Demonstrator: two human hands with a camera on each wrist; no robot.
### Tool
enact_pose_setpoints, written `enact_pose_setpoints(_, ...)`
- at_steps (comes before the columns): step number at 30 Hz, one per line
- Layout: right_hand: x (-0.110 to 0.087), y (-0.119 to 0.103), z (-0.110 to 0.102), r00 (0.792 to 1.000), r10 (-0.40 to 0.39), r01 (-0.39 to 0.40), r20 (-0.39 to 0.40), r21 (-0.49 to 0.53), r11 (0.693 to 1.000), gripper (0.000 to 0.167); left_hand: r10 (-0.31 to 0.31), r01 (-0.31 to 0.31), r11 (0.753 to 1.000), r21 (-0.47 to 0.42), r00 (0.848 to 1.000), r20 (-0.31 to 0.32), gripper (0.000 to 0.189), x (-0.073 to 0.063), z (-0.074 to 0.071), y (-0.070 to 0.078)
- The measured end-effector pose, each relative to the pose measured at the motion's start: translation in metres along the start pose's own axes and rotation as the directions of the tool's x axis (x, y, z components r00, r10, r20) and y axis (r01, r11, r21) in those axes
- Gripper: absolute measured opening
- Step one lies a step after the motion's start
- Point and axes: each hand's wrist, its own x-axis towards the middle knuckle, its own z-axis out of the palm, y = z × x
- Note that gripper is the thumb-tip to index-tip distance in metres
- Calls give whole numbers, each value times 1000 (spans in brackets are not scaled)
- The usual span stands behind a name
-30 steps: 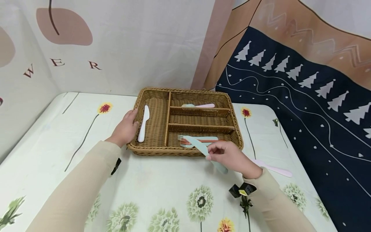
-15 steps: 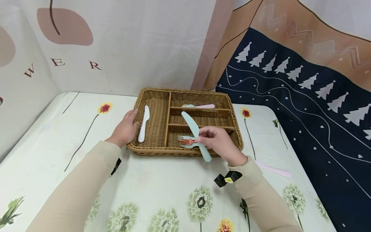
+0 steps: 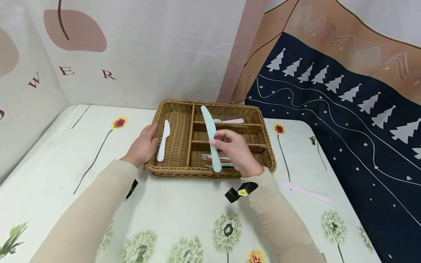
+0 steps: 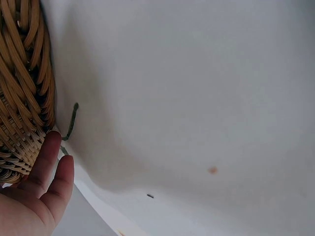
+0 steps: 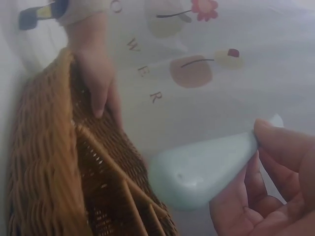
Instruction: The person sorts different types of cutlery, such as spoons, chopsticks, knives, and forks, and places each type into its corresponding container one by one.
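Observation:
A brown wicker cutlery basket (image 3: 179,170) with wooden dividers sits on the table. My left hand (image 3: 141,144) grips its left rim, thumb towards the inside and other fingers along the outer wall in the left wrist view. My right hand (image 3: 234,149) pinches a mint-green table knife (image 3: 210,133) above the basket's right half; the handle end (image 5: 189,179) looms large in the right wrist view. A white knife (image 3: 163,140) lies in the long left compartment. Mint and orange forks (image 3: 207,157) lie in the front right compartment, partly hidden by the knife and hand.
A pink knife (image 3: 307,191) lies on the flowered tablecloth (image 3: 184,208), right of the basket. Cutlery with a pink handle (image 3: 235,121) lies in the back right compartment. Printed cloth walls (image 3: 158,54) stand close behind and beside the table.
My right hand has carried the mint-green knife up and left from the basket's front edge, turning it more upright over the compartments. My left hand has stayed on the rim.

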Motion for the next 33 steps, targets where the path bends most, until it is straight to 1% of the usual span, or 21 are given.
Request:
enact_pose_setpoints(5,12,-3,10,1000,7,-6,-12,94,996,17,-2,2,1000,-2,1000,0,59,-1,-1,0)
enact_pose_setpoints(10,24,-5,24,1000,14,-10,-19,187,982,15,-4,4,1000,-3,1000,-4,59,-2,-1,1)
enact_pose_setpoints(17,42,-6,50,996,82,-66,-45,274,960,11,-6,6,1000,1,1000,-2,58,-1,-1,2)
enact_pose_setpoints(22,54,-1,66,989,139,-114,-59,308,944,8,-11,11,1000,0,1000,-7,58,-1,0,1)
enact_pose_setpoints(27,63,5,82,981,184,-155,-65,310,938,8,-6,6,1000,3,1000,-12,58,-1,0,1)
enact_pose_setpoints(33,70,6,101,971,226,-190,-79,321,928,8,-8,8,1000,0,1000,-10,58,0,0,1)
